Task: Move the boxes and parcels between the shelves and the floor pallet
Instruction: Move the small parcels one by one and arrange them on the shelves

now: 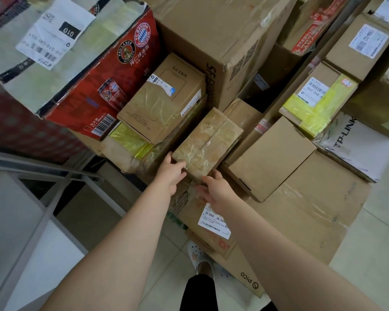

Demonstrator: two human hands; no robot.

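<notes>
A small flat cardboard parcel point(208, 142) wrapped in clear tape lies tilted on top of the stacked boxes in the middle of the view. My left hand point(170, 173) grips its near left corner, thumb on the top face. My right hand point(213, 189) holds its near edge from below, fingers curled under it. Under the parcel sits a large taped carton point(301, 212) with a white J6-S04 label. A plain brown box point(272, 158) lies just right of the parcel.
A red Paulaner beer carton point(81, 70) stands at upper left, with a taped brown box point(164, 99) beside it and a tall SF Express carton point(216, 41) behind. Labelled parcels and a TP-Link box point(357, 144) crowd the right. A grey metal shelf frame point(43, 167) and tiled floor lie lower left.
</notes>
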